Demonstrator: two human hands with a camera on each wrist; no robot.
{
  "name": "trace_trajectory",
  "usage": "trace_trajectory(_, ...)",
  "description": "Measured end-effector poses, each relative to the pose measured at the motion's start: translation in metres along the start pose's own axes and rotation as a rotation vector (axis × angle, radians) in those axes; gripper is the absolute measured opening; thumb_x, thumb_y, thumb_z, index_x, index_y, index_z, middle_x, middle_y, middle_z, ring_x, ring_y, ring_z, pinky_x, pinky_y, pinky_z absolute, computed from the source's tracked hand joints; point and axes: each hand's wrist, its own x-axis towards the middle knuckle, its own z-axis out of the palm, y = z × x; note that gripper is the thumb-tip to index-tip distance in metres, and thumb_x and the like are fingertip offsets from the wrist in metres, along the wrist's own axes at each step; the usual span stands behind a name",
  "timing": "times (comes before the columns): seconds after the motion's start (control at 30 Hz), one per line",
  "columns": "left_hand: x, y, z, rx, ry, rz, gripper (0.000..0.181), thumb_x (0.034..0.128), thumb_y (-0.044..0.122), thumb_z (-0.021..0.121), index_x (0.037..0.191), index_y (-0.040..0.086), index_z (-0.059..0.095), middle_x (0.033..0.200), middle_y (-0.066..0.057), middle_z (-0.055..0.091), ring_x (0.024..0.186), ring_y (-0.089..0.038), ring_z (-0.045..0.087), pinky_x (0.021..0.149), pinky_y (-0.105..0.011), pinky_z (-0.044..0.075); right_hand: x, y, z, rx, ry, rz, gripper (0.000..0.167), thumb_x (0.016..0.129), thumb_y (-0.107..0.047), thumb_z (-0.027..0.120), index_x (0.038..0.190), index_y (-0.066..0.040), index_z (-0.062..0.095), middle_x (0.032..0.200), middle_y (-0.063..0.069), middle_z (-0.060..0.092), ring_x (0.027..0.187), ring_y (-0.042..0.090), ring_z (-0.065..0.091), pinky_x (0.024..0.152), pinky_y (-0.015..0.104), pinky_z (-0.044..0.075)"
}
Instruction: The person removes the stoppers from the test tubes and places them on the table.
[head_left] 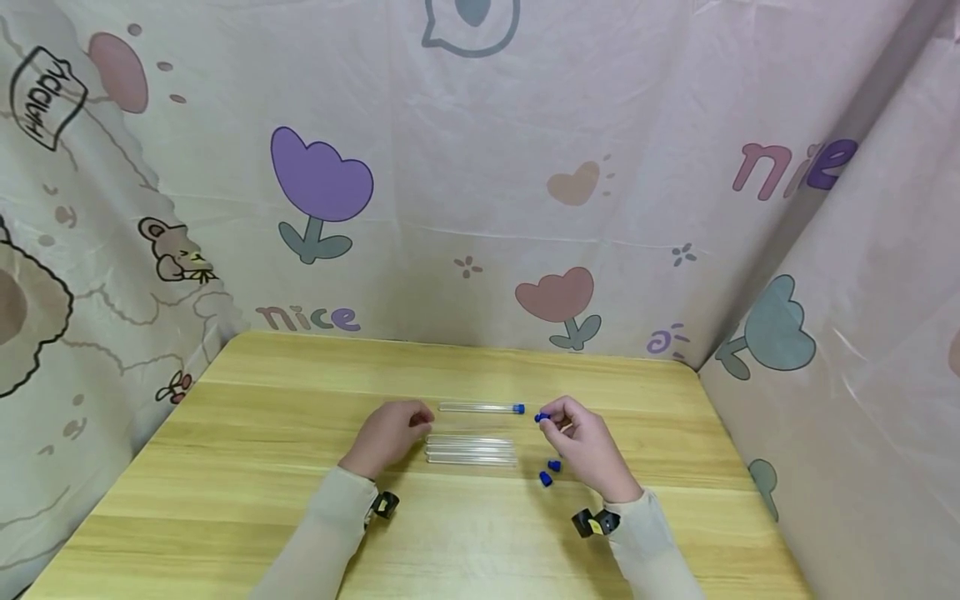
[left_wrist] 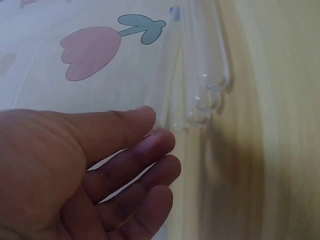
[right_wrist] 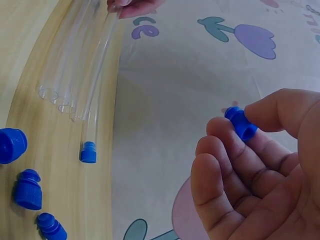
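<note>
My left hand (head_left: 390,433) pinches a clear test tube (right_wrist: 102,57) by its rounded end, above the table; it shows only faintly in the head view. Between thumb and fingertips, my right hand (head_left: 588,442) holds a small blue stopper (right_wrist: 241,123), its hollow end visible in the right wrist view. The two hands are apart, and the stopper does not touch the tube. Beyond them lies a test tube with a blue stopper (head_left: 519,409) in its right end. Several clear test tubes (head_left: 471,451) lie side by side between the hands, without stoppers.
Loose blue stoppers (right_wrist: 28,190) lie on the wooden table (head_left: 225,467) near my right hand, one of them on its side. Behind the table's far edge hangs a printed curtain (head_left: 450,167), which also covers both sides.
</note>
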Motion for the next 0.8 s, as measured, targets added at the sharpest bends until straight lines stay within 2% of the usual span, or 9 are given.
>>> trace_trajectory(0.17,0.003,-0.003,0.006,-0.017,-0.003,-0.007,0.006,0.0952,0.014,0.076,0.101,0.013,0.077,0.091,0.006,0.071,0.083,-0.011,0.062,0.082,-0.039,0.055,0.0,0.003,0.0,-0.013,0.003,0.0,0.006,0.102,-0.015,0.067,0.107,-0.017,0.07,0.094,0.0,0.067,0.076,0.017,0.062,0.067,0.027,0.053)
trace_trajectory(0.3,0.005,-0.005,0.009,-0.017,0.002,0.005,0.004,0.0949,0.013,0.076,0.099,0.013,0.077,0.09,0.006,0.07,0.082,-0.011,0.06,0.082,-0.039,0.054,0.002,0.008,-0.001,-0.05,0.037,0.008,0.006,0.102,-0.017,0.067,0.107,-0.017,0.071,0.093,-0.003,0.067,0.081,0.016,0.062,0.072,0.026,0.054)
trace_trajectory(0.5,0.005,-0.007,0.012,-0.017,0.006,0.017,0.004,0.0944,0.011,0.076,0.097,0.014,0.077,0.088,0.007,0.069,0.08,-0.011,0.058,0.08,-0.037,0.052,0.009,0.027,-0.007,-0.161,0.108,0.066,0.006,0.1,-0.015,0.07,0.105,-0.013,0.071,0.091,-0.002,0.065,0.08,0.015,0.059,0.069,0.026,0.051)
trace_trajectory(0.6,0.004,-0.008,0.013,-0.018,0.004,0.019,0.003,0.0947,0.012,0.076,0.097,0.014,0.077,0.089,0.006,0.069,0.08,-0.011,0.058,0.08,-0.038,0.053,0.012,0.039,-0.009,-0.233,0.097,0.108,0.007,0.099,-0.014,0.07,0.104,-0.011,0.072,0.09,-0.001,0.065,0.078,0.014,0.057,0.069,0.029,0.05)
trace_trajectory(0.8,0.003,-0.008,0.014,-0.023,0.005,0.018,0.007,0.0964,0.01,0.073,0.095,0.015,0.076,0.099,0.003,0.073,0.093,-0.017,0.066,0.09,-0.044,0.055,0.015,0.06,-0.008,-0.323,0.06,0.189,0.008,0.096,-0.014,0.072,0.103,-0.009,0.073,0.086,-0.002,0.067,0.077,0.014,0.059,0.072,0.035,0.05)
